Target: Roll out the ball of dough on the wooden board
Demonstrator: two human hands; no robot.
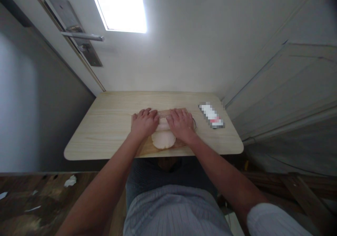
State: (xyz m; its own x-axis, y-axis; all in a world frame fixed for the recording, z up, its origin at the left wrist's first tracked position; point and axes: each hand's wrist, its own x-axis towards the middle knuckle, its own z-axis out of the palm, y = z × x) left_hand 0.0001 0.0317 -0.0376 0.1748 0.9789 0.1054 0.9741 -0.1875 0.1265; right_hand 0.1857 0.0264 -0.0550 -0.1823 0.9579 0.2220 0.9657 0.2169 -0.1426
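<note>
A pale wooden rolling pin lies crosswise over a flat, roundish piece of dough, whose near part shows in front of it. My left hand rests over the pin's left end, its fingers curving forward over the top. Over the right end lies my right hand, fingers close together and pointing away from me. Both palms cover the pin's ends, so only its middle shows. Underneath is a brown wooden cutting board, with a metal handle at its right side.
The light wood table stands against a white door with a metal lever handle. A phone, its screen blurred out, lies at the table's right. Scraps of white paper lie on the floor at lower left.
</note>
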